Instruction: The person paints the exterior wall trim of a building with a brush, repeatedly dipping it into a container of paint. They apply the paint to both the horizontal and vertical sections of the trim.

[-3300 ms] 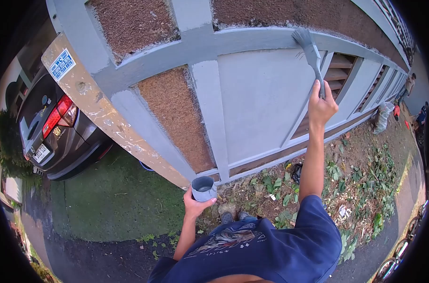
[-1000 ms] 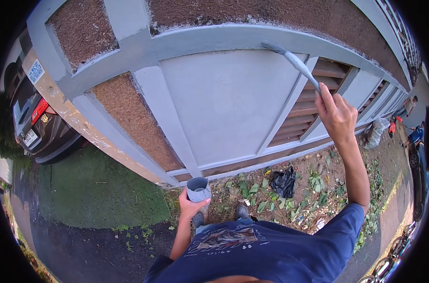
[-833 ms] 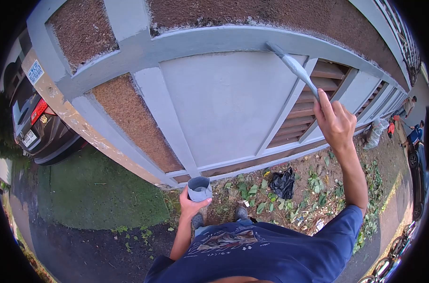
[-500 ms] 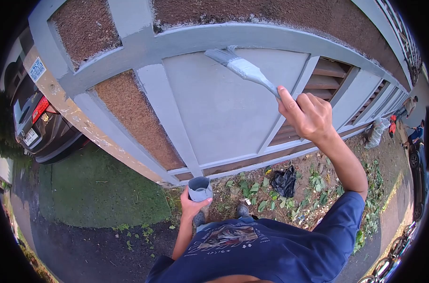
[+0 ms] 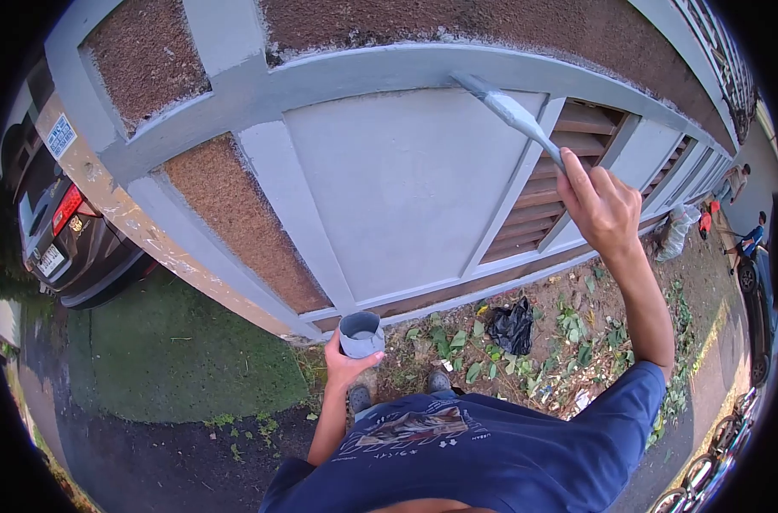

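My right hand point(image 5: 601, 201) grips the handle of a paintbrush point(image 5: 513, 113) coated in grey paint. Its bristles are at the upper edge of a smooth light-grey wall panel point(image 5: 397, 188), against the grey beam point(image 5: 354, 81) that runs above it. Low in front of my body, my left hand point(image 5: 346, 366) is wrapped round a grey paint-smeared cup point(image 5: 360, 334). The cup is upright, its opening facing up, with grey paint on its inside.
Brown louvre slats point(image 5: 534, 209) lie right of the panel, rough brown panels point(image 5: 243, 222) left of it. A black plastic bag point(image 5: 511, 326) and leaves litter the soil below. A dark car point(image 5: 81, 239) stands at left; people point(image 5: 751, 239) are far right.
My right hand has moved the paintbrush rightward along the panel's top edge, and the brush now appears narrower, turned more edge-on. My left hand still holds the cup in nearly the same place.
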`<state>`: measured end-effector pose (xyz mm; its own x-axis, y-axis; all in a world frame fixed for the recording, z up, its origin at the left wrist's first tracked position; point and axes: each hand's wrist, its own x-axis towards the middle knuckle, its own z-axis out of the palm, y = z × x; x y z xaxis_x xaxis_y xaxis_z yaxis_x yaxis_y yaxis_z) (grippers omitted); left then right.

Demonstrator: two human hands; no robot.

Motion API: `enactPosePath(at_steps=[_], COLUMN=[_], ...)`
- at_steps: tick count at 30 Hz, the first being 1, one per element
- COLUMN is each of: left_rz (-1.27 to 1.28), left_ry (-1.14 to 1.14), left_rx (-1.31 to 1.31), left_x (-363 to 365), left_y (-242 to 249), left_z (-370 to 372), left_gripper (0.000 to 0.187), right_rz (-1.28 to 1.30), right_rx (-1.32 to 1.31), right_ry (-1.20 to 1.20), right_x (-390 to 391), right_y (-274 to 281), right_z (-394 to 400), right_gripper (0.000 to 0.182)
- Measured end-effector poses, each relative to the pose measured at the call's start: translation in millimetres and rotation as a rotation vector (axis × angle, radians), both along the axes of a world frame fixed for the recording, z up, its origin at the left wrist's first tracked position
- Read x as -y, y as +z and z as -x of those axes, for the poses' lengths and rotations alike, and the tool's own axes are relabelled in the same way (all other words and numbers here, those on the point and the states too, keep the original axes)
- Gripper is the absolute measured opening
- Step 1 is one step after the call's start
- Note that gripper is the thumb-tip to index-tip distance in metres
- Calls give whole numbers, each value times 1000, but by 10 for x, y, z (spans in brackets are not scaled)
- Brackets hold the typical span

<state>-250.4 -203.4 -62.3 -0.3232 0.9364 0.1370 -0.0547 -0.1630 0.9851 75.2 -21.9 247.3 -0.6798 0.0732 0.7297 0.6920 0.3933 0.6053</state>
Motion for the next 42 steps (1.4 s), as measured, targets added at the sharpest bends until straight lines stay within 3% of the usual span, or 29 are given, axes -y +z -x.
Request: enactPosePath(at_steps=[8, 18, 22, 27, 30, 36, 40, 42], left_rz=[-37, -1, 4, 11, 4, 31, 45, 23], left_ry=[-26, -39, -68, -92, -124, -167, -196, -203], left_rx=[-28, -27, 19, -56, -7, -2, -19, -96], left_x=[-63, -69, -119, -190, -226, -340, -453, -544], left_y=[-6, -91, -100, -135, -44, -47, -32, -40], left_z=[-84, -42, -56, -110, -223, -401, -536, -633], left_gripper=[68, 68, 70, 70, 70, 71, 71, 69], right_rz=[68, 30, 24, 51, 31, 27, 68, 94], right_rx=[3, -127, -178, -74, -52, -149, -359, -488], right_ry=[220, -141, -101, 167, 168, -142, -340, -258], right_x=[-152, -252, -74, 32, -142, -566, -822, -887], right_y=[-240, -173, -181, -136, -113, -141, -85, -91], right_z=[631, -372, -320, 238, 343, -596, -1506, -1771], right_gripper=[40, 33, 35, 41, 41, 31, 27, 23])
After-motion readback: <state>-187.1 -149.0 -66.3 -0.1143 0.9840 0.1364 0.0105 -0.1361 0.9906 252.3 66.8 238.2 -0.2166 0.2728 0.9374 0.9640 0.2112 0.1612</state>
